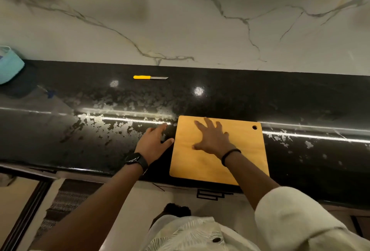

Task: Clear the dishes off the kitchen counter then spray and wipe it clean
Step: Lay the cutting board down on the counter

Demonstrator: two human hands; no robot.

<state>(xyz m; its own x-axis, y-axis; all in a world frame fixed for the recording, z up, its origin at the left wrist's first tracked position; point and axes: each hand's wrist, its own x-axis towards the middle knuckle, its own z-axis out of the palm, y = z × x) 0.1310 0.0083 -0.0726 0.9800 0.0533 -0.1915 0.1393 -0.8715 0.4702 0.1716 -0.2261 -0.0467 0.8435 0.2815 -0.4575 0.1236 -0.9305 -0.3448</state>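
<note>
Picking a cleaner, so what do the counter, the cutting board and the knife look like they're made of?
Counter: likely polished dark stone, speckled, with bright glare. Cutting board: apparently wood or bamboo, matte tan. Knife: yellow handle, probably plastic; grey blade, probably steel.

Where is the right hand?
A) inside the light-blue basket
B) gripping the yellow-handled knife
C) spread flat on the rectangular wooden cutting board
C: the right hand lies with straight fingers spread on the rectangular wooden cutting board, near the front edge of the black counter.
</note>
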